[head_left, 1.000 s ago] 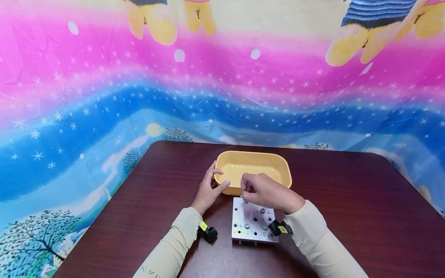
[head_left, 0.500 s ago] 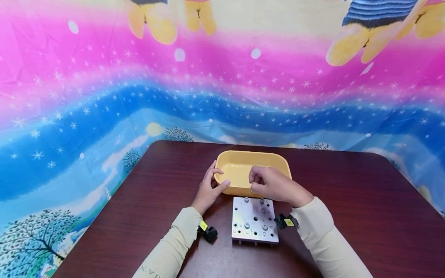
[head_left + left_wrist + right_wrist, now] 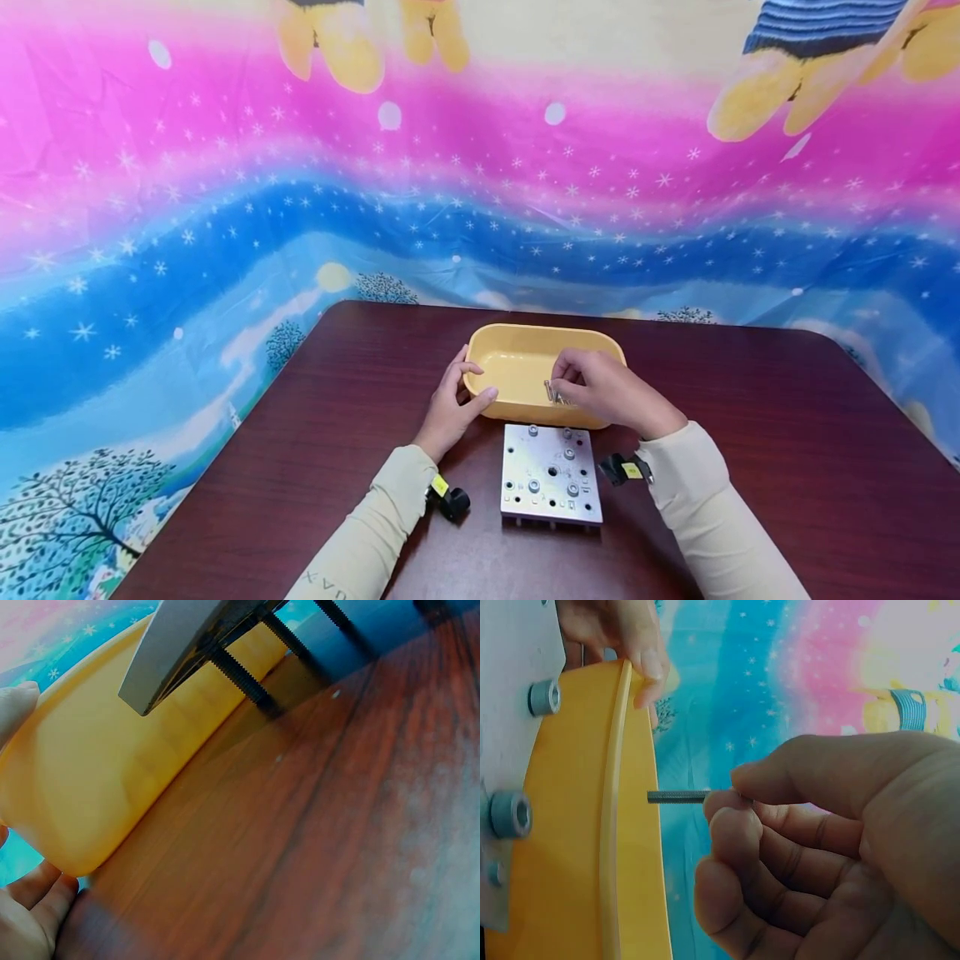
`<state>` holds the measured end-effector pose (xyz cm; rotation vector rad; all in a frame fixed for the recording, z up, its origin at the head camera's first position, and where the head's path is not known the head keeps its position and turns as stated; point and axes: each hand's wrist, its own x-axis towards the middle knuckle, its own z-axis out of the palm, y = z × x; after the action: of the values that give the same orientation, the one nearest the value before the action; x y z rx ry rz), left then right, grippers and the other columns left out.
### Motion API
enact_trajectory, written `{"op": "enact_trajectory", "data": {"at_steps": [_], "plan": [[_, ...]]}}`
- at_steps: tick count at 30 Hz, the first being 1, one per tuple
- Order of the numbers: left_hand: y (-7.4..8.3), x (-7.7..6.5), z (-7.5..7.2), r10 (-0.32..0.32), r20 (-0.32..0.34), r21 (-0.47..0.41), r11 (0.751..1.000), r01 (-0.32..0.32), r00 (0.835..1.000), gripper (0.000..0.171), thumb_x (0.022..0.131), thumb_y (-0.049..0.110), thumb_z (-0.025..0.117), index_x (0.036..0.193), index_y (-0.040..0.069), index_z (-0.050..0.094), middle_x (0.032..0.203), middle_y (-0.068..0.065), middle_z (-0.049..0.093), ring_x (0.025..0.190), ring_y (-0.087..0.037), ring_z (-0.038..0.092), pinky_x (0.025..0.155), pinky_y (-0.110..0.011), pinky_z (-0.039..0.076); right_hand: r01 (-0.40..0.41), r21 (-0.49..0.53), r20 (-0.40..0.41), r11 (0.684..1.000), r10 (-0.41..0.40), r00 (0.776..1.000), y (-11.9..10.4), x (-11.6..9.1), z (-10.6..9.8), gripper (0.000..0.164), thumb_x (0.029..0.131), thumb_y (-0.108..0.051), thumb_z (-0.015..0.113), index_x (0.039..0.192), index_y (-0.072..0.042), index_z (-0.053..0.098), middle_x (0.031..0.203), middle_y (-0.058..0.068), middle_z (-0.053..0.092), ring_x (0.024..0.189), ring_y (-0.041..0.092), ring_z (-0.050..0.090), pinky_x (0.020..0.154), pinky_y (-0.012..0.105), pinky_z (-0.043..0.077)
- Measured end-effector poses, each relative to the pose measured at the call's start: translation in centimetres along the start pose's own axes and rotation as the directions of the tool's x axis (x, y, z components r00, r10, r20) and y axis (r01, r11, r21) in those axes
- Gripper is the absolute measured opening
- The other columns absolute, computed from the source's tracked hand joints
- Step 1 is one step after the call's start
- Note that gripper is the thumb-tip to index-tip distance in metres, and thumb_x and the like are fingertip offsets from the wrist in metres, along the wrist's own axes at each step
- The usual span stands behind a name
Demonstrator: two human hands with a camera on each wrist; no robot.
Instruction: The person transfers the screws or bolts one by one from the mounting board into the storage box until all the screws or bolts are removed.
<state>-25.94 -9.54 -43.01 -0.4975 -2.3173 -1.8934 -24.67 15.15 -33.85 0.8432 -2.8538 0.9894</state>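
A yellow plastic bin (image 3: 517, 411) stands on the table. My left hand (image 3: 448, 414) grips its left end, with a finger over the rim and the thumb at the front. Over the bin's right part, my right hand (image 3: 611, 390) pinches a socket screw (image 3: 676, 796) between thumb and fingertips. The screw's threaded shank shows in the right wrist view; its head is hidden by the fingers. A few screws (image 3: 549, 390) appear in the bin beside that hand. In front of the bin lies a metal plate (image 3: 542, 467) with several socket head screws standing in its holes.
The plate is raised on threaded shanks (image 3: 240, 677) that reach down to the tabletop. The dark red wooden table (image 3: 750, 417) extends around it. A printed cloth (image 3: 525, 192) hangs behind the table. A small camera is worn on each wrist.
My right hand has moved from the plate's far left corner, to the right and away, over the bin, with a screw. A screw head now shows at that corner. The left hand stays put.
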Motion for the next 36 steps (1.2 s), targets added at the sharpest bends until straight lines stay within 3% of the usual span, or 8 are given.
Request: {"op": "enact_trajectory", "data": {"at_steps": [10,15,22,31,36], "plan": [[0.1,0.0,-0.1,-0.006,0.004,0.000,1.000,0.006,1.000,0.046,0.090,0.023,0.070,0.121,-0.003,0.049,0.160,-0.001,0.018,0.133,-0.029,0.043,0.105,-0.046,0.038,-0.053,-0.091,-0.101,0.994,0.044,0.994,1.6,0.2,-0.5,0.006,0.092,-0.006,0.057,0.087,-0.010,0.060,0.077,-0.001,0.062,0.067,0.013,0.055,0.065,0.032,0.047],[0.0,0.0,0.0,-0.001,-0.001,-0.009,1.000,0.001,1.000,0.044,0.089,0.020,0.070,0.119,-0.004,0.049,0.159,-0.001,0.018,0.130,-0.029,0.046,0.104,-0.046,0.039,-0.063,-0.122,-0.125,0.990,0.048,0.991,2.7,0.4,-0.2,0.004,0.090,-0.005,0.058,0.089,-0.006,0.062,0.079,0.000,0.063,0.069,0.014,0.056,0.066,0.032,0.048],[0.0,-0.1,0.0,0.005,0.005,-0.008,1.000,-0.005,1.000,0.045,0.090,0.020,0.070,0.120,-0.006,0.048,0.160,-0.004,0.017,0.131,-0.030,0.044,0.104,-0.046,0.039,-0.130,-0.140,-0.103,0.982,0.116,0.988,4.2,0.5,0.0,0.006,0.090,-0.004,0.056,0.091,-0.006,0.062,0.080,0.004,0.063,0.067,0.016,0.056,0.062,0.032,0.047],[0.2,-0.1,-0.1,-0.001,0.002,0.008,1.000,0.001,1.000,0.045,0.090,0.022,0.069,0.120,-0.004,0.049,0.159,-0.001,0.018,0.131,-0.029,0.044,0.104,-0.045,0.040,-0.135,-0.159,-0.095,0.978,0.122,0.988,6.2,1.1,1.1,0.008,0.089,-0.001,0.054,0.090,-0.003,0.062,0.073,0.003,0.059,0.062,0.016,0.051,0.058,0.031,0.044],[0.1,0.1,0.0,0.005,0.001,0.005,1.000,-0.005,1.000,0.046,0.089,0.022,0.070,0.120,-0.005,0.049,0.159,-0.001,0.019,0.131,-0.030,0.045,0.104,-0.047,0.039,-0.197,-0.181,-0.096,0.964,0.182,0.979,6.7,1.2,1.6,0.005,0.088,-0.003,0.055,0.086,-0.007,0.058,0.068,0.004,0.054,0.056,0.017,0.046,0.054,0.030,0.040]]}}
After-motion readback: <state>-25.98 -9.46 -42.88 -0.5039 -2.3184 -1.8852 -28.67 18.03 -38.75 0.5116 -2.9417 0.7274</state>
